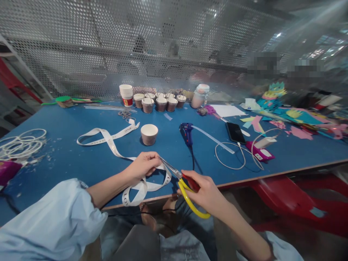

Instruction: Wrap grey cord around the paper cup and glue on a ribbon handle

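My left hand [143,166] pinches a white printed ribbon [114,146] near the table's front edge. The ribbon trails back across the blue table [67,152] and loops down over the edge. My right hand [205,192] grips scissors [185,185] with yellow and red handles. Their blades point left and meet the ribbon at my left fingertips. A single brown paper cup [149,134] stands just beyond my hands.
A blue glue gun [187,132] with its stick, a phone [235,132], a white cable [231,156] and a pink charger lie to the right. Several cups [160,102] line the back by a perforated screen. Coloured paper cut-outs [274,105] sit far right, white rings [21,143] far left.
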A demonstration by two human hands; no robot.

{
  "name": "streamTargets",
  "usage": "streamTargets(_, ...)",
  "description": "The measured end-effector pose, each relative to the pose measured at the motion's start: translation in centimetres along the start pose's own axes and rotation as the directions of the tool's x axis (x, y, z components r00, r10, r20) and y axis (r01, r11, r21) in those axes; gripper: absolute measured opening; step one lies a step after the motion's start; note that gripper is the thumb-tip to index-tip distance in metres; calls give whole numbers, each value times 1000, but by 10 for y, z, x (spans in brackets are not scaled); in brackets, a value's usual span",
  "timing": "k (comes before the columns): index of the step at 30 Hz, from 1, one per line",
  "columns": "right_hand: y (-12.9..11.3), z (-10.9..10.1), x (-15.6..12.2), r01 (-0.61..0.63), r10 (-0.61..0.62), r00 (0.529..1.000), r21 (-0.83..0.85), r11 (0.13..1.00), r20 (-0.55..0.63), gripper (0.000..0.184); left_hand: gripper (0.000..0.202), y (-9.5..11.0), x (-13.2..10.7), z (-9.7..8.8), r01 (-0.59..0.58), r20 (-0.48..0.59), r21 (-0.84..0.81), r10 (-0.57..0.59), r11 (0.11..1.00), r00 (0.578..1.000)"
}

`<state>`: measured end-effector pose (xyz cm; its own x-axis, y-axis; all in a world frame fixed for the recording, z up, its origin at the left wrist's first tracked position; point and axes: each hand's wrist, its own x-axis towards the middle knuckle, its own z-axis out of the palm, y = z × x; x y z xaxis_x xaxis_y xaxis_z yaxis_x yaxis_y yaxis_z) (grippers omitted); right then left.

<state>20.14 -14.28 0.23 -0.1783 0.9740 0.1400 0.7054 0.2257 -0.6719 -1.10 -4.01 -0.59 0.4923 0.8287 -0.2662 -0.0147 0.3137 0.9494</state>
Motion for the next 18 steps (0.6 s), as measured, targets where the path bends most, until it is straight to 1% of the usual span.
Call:
streamTargets(3, 2, -3, -3, -51, 50, 998, -8, 999, -46, 42, 16, 2, -1, 0, -6, -9, -4, 6, 1000, 1000)
streamTargets(5, 7, -10, -7, -108, 105, 991, -42, 993, -80, 44, 16, 2, 0, -1, -4, -12, -14, 4, 1000, 1000)
streamTargets(9, 31, -36, -19, -226, 200, 967, -171, 959, -159, 42, 20, 1, 2, -4, 4, -5, -52, -4, 999, 1000)
streamTargets(11, 47, -50, -20, -314, 253, 941, -305, 899, -223, 41, 21, 0, 4, -6, 0, -16, -69, -1, 998, 1000)
streamTargets(13, 63, -63, -12, -416, 324, 907, -452, 789, -269, 42, 22, -1, 6, -7, 2, -31, -80, -5, 997, 1000)
streamTargets(15, 78, -70, 6, -470, 359, 882, -534, 703, -305, 42, 23, -1, 8, -8, 5, -45, -78, -8, 997, 999)
streamTargets(16, 84, -72, 17, -460, 346, 888, -556, 692, -303, 42, 23, -1, 8, -8, 2, -51, -75, -6, 997, 999)
streamTargets(18, 95, -72, 43, -396, 286, 918, -572, 718, -276, 42, 23, -1, 9, -9, -17, -61, -68, 13, 998, 998)
